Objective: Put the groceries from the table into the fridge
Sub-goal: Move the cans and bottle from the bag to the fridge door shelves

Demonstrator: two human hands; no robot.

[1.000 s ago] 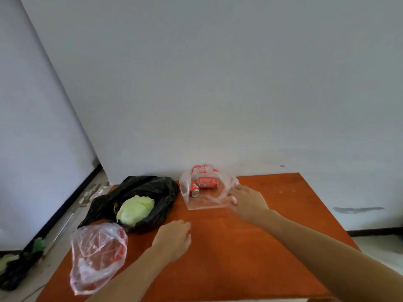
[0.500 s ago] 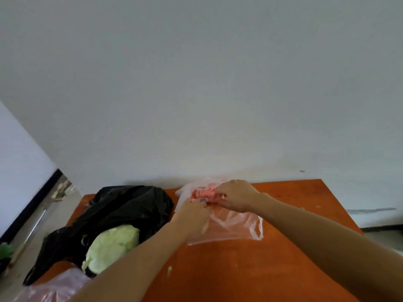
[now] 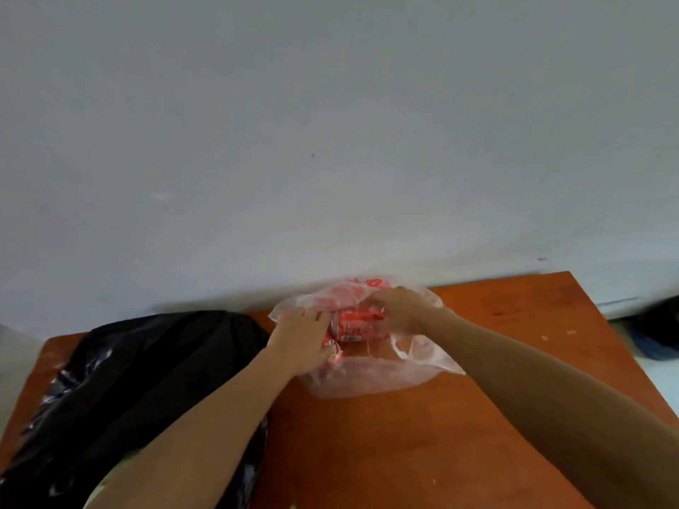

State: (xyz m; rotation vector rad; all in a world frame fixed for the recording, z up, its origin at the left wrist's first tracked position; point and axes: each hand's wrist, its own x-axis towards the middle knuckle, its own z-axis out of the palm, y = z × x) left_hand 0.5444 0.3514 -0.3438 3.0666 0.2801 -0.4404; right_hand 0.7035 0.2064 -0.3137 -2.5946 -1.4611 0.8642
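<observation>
A clear plastic bag (image 3: 385,376) with red soda cans lies at the back of the orange table (image 3: 477,416), against the wall. One red can (image 3: 356,325) lies on its side inside the bag's open mouth. My right hand (image 3: 400,310) grips that can's right end through the bag opening. My left hand (image 3: 299,337) covers a second red can (image 3: 330,343) just below it, fingers curved over it and touching the first can's left end. A black bag (image 3: 147,380) lies at the left; a pale green sliver of cabbage (image 3: 110,483) shows beside my left forearm.
The white wall runs right behind the bags. A dark bag (image 3: 657,332) sits on the floor past the table's right edge. Bare tabletop lies in front of the clear bag and to its right.
My view has moved closer to the table. Both hands went from the tabletop and the bag's edge into the clear bag's mouth and took hold of the red cans.
</observation>
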